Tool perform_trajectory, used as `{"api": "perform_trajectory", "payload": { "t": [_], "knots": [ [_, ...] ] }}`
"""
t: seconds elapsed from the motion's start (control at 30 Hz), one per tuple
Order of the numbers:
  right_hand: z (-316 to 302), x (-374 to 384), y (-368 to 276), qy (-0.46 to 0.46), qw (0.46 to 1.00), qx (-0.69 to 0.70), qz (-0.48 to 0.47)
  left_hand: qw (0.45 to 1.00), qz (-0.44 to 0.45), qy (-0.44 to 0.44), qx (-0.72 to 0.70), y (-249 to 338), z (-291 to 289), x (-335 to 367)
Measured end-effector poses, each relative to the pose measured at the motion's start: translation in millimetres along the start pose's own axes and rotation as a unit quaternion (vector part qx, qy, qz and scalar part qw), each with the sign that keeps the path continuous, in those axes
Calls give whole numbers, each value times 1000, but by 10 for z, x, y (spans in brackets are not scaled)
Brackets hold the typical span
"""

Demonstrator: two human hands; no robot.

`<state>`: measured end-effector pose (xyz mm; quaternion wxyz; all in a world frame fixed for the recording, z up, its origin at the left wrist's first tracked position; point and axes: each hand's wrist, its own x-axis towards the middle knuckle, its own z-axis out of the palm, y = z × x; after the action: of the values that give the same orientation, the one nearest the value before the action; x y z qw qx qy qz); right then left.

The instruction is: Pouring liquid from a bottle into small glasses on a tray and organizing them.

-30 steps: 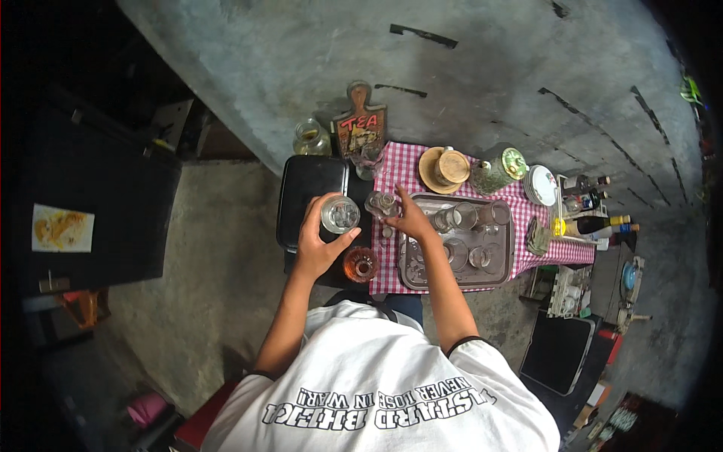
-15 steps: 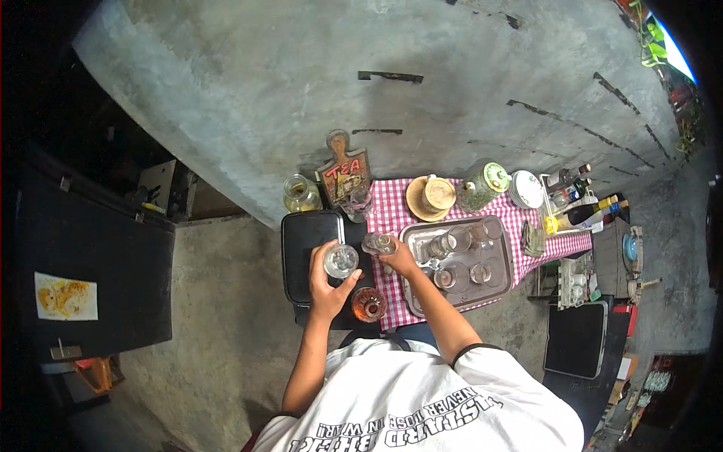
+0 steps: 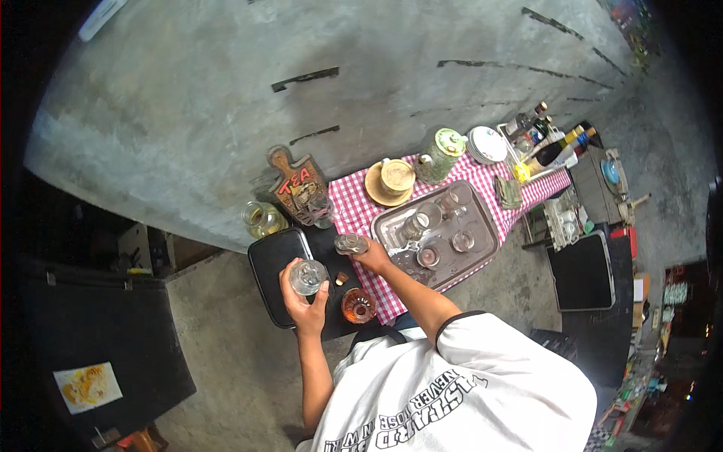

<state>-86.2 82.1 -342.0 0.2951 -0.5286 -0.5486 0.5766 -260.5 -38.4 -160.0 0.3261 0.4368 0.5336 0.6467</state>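
Observation:
My left hand point(image 3: 305, 310) is closed round a clear drinking glass point(image 3: 308, 278), above the near edge of a black tray point(image 3: 265, 260). A second clear glass point(image 3: 351, 244), lying tilted, is gripped in my right hand point(image 3: 374, 257) beside the checked tablecloth's left edge. The two glasses are apart. Just below them a small brown stopper-like piece point(image 3: 342, 278) lies on the dark surface. Close by, nearer to me, stands a rounded glass decanter point(image 3: 359, 306) with amber liquid. To the right a brown tray point(image 3: 447, 275) bears several clear glasses and wet patches.
Behind stand a glass jar point(image 3: 263, 219), a wooden paddle-shaped sign point(image 3: 296, 184), a stemmed glass point(image 3: 321, 212), a cup point(image 3: 397, 176) on a saucer, a green teapot point(image 3: 440, 160) and white plates point(image 3: 487, 145). A folded cloth point(image 3: 508, 193) and bottles point(image 3: 553, 152) are farther right.
The whole view has turned and shifted, so the table appears tilted and farther left. Both hands still hold their glasses. The small brown piece now shows between left hand and decanter.

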Motion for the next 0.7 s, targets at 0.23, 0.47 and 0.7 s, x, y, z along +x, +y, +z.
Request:
{"api": "perform_trajectory", "payload": {
  "t": [0.23, 0.47, 0.7],
  "knots": [
    [19, -41, -153, 11, 1000, -23, -17, 1000, -8, -10, 13, 6, -56, -1],
    [-90, -66, -484, 15, 991, 97, -86, 1000, -9, -3, 2, 42, -12, 19],
    [-458, -378, -1229, 8, 972, 172, -162, 999, -6, -36, 41, 201, 32, -64]
  ]
}}
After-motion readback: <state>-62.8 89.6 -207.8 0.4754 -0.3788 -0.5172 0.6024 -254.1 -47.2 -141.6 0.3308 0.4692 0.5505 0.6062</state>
